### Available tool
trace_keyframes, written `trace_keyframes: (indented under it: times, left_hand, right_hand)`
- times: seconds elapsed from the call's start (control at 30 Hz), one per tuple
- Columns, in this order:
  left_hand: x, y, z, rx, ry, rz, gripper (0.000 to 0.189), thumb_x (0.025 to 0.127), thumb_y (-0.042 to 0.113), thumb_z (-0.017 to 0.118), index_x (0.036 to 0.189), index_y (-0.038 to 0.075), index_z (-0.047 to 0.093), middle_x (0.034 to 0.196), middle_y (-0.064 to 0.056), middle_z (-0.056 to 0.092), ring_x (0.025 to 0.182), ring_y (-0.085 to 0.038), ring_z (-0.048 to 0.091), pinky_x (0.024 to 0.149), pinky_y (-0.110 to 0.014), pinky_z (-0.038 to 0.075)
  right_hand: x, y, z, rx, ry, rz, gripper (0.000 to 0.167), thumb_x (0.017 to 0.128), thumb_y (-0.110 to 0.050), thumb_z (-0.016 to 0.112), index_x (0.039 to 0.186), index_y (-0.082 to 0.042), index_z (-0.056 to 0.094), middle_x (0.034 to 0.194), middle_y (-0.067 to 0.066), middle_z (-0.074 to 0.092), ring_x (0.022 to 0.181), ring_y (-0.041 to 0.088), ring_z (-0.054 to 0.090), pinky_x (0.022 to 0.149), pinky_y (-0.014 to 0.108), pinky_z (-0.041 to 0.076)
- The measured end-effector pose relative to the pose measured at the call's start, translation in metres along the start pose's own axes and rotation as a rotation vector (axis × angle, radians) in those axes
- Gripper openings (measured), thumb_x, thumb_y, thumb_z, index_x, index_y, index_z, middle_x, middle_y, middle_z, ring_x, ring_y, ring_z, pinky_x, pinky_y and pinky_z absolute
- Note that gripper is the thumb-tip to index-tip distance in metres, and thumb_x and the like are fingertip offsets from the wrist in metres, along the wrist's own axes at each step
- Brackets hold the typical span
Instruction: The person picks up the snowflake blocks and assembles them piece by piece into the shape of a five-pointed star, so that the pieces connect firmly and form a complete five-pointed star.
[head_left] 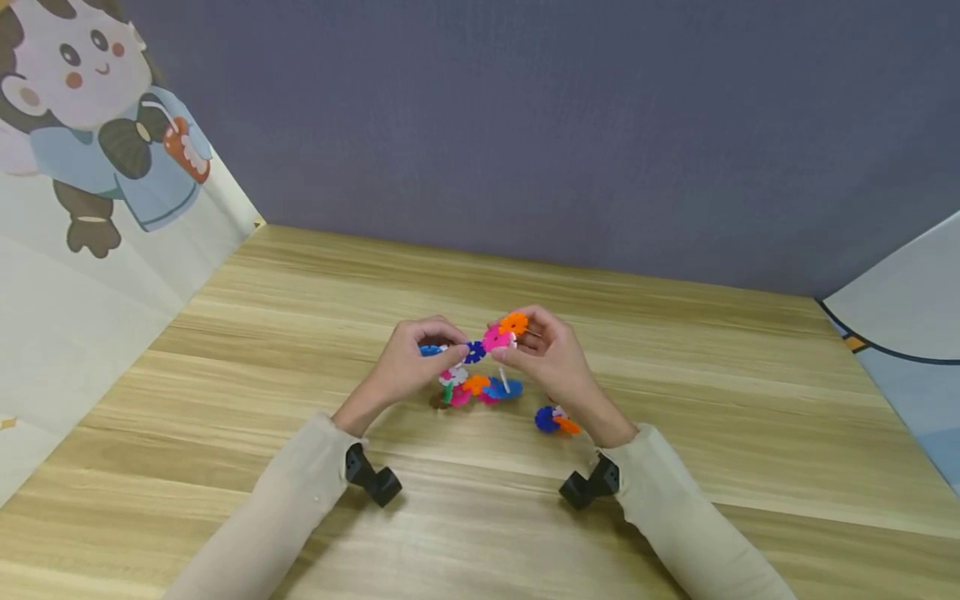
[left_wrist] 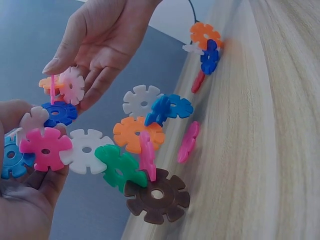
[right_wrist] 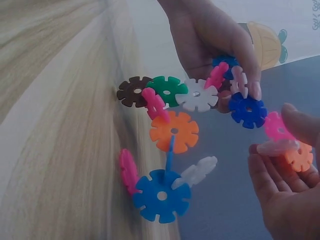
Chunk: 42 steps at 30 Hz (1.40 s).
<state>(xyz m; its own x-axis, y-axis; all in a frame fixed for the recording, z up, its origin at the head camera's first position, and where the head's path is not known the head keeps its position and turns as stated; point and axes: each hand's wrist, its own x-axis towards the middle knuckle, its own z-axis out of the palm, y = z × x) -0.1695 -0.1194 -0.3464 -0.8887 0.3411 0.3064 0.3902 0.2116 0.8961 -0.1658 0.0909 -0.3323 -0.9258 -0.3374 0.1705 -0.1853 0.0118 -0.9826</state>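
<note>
My left hand (head_left: pixel 420 358) pinches a chain of notched plastic flower discs near its dark blue disc (head_left: pixel 474 352). In the left wrist view the chain runs down through a white disc (left_wrist: pixel 87 149), a green disc (left_wrist: pixel 119 169), a brown disc (left_wrist: pixel 157 196) and an orange disc (left_wrist: pixel 138 134). My right hand (head_left: pixel 551 354) holds a small group with a pink disc (right_wrist: pixel 278 127), a whitish disc (right_wrist: pixel 276 146) and an orange disc (right_wrist: pixel 300 158). The pink disc meets the dark blue disc's edge; whether they interlock I cannot tell.
On the wooden table (head_left: pixel 465 517), a small joined cluster with a dark blue disc (head_left: pixel 547 419) lies by my right wrist. A loose pink disc (left_wrist: pixel 189 142) and a red disc (left_wrist: pixel 198 81) are also there. A grey wall (head_left: pixel 525 150) stands behind.
</note>
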Motion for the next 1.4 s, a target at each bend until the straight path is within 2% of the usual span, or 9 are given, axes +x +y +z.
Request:
trace_keyframes:
  times: [0.3,0.67,0.77,0.9,1.0,1.1,1.2,1.27,1.4]
  left_hand:
    - [0.004,0.0,0.003,-0.009,0.02,0.022,0.01,0.084,0.001,0.067,0.091,-0.005,0.071,0.09,-0.017,0.068,0.075,-0.009,0.06,0.067,-0.02,0.053]
    - [0.001,0.002,0.012,-0.069,0.1,0.064,0.006,0.081,-0.002,0.07,0.084,-0.007,0.071,0.086,-0.019,0.067,0.076,-0.011,0.06,0.066,-0.02,0.053]
    - [0.0,0.001,0.012,-0.087,0.116,0.054,0.006,0.081,-0.002,0.07,0.084,-0.007,0.071,0.086,-0.02,0.067,0.075,-0.01,0.06,0.067,-0.02,0.053]
    - [0.0,-0.004,0.012,-0.103,0.126,0.042,0.008,0.083,-0.001,0.068,0.086,-0.008,0.07,0.088,-0.022,0.067,0.074,-0.009,0.06,0.066,-0.019,0.052]
    - [-0.001,-0.007,0.012,-0.113,0.142,0.057,0.009,0.084,-0.001,0.067,0.087,-0.009,0.069,0.089,-0.023,0.066,0.073,-0.008,0.059,0.064,-0.019,0.051]
    - [-0.001,-0.009,0.012,-0.131,0.156,0.06,0.01,0.084,-0.002,0.066,0.09,-0.011,0.067,0.091,-0.025,0.066,0.072,-0.006,0.059,0.065,-0.018,0.052]
    - [-0.002,-0.009,0.012,-0.174,0.156,0.054,0.012,0.085,-0.004,0.064,0.092,-0.013,0.064,0.091,-0.025,0.065,0.073,-0.005,0.061,0.066,-0.018,0.052]
    - [-0.003,-0.009,0.012,-0.206,0.159,0.056,0.012,0.085,-0.006,0.062,0.092,-0.014,0.062,0.091,-0.024,0.064,0.074,-0.005,0.062,0.067,-0.018,0.053]
    - [-0.004,-0.009,0.011,-0.2,0.172,0.098,0.01,0.084,-0.008,0.06,0.09,-0.016,0.059,0.088,-0.016,0.065,0.075,-0.003,0.061,0.068,-0.017,0.052]
  right_hand:
    - [0.003,0.001,-0.003,-0.064,-0.005,-0.023,0.037,0.078,0.006,0.072,0.112,0.006,0.057,0.114,0.024,0.062,0.092,0.01,0.066,0.084,0.025,0.055]
    - [0.001,0.003,0.001,-0.111,0.032,-0.011,0.031,0.077,0.004,0.074,0.104,0.008,0.06,0.102,0.021,0.067,0.084,0.011,0.067,0.079,0.025,0.057]
    - [0.002,0.003,0.002,-0.112,0.0,-0.022,0.033,0.079,0.004,0.073,0.109,0.007,0.058,0.105,0.022,0.065,0.085,0.012,0.065,0.079,0.024,0.056]
    - [0.002,0.004,0.0,-0.157,-0.091,0.007,0.055,0.079,0.002,0.073,0.128,0.001,0.048,0.12,0.021,0.06,0.102,0.02,0.063,0.089,0.029,0.054]
    - [0.002,0.005,-0.002,-0.259,-0.159,0.059,0.068,0.078,-0.003,0.076,0.136,-0.006,0.041,0.13,0.015,0.055,0.118,0.028,0.056,0.102,0.038,0.046]
    - [0.002,0.008,-0.003,-0.369,-0.197,0.068,0.061,0.075,-0.008,0.079,0.126,-0.005,0.047,0.129,0.014,0.055,0.124,0.033,0.051,0.106,0.048,0.04]
    - [0.002,0.009,-0.007,-0.475,-0.215,0.045,0.051,0.074,-0.012,0.081,0.116,-0.003,0.053,0.124,0.014,0.058,0.12,0.033,0.051,0.104,0.051,0.04]
    - [0.003,0.009,-0.011,-0.531,-0.223,0.034,0.049,0.074,-0.012,0.08,0.116,-0.003,0.056,0.121,0.013,0.061,0.118,0.03,0.053,0.103,0.049,0.042]
    - [0.003,0.006,-0.021,-0.599,-0.239,0.022,0.041,0.077,-0.007,0.078,0.113,-0.002,0.061,0.113,0.013,0.065,0.106,0.028,0.059,0.095,0.045,0.048]
